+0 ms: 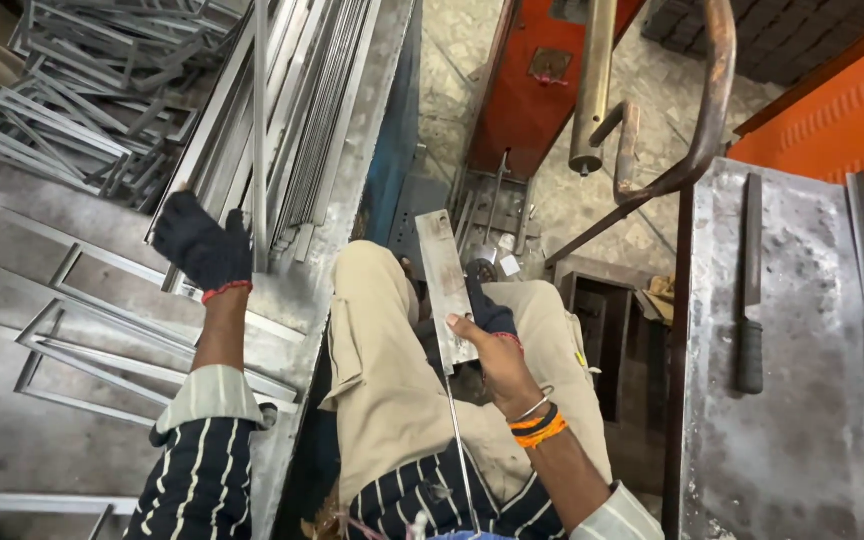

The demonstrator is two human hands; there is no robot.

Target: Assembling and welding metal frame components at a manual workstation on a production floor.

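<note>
My left hand [202, 245], in a dark knit glove with a red cuff, reaches over the steel table [12, 440] and touches the long flat metal strips [297, 130] stacked along its edge. The fingers are bent onto a strip end; a firm grip is not clear. My right hand [492, 355], bare with orange and black bangles at the wrist, holds a flat grey metal strip [444, 285] above my lap. The strip points away from me, between my knees in beige trousers [377, 370].
Welded rectangular metal frames [82, 100] lie piled at the far left, and more lie flat on the table. An orange machine [537, 90] with a curved rusty lever [707, 110] stands ahead. A second steel surface [802, 400] at the right carries a black-handled tool [749, 300].
</note>
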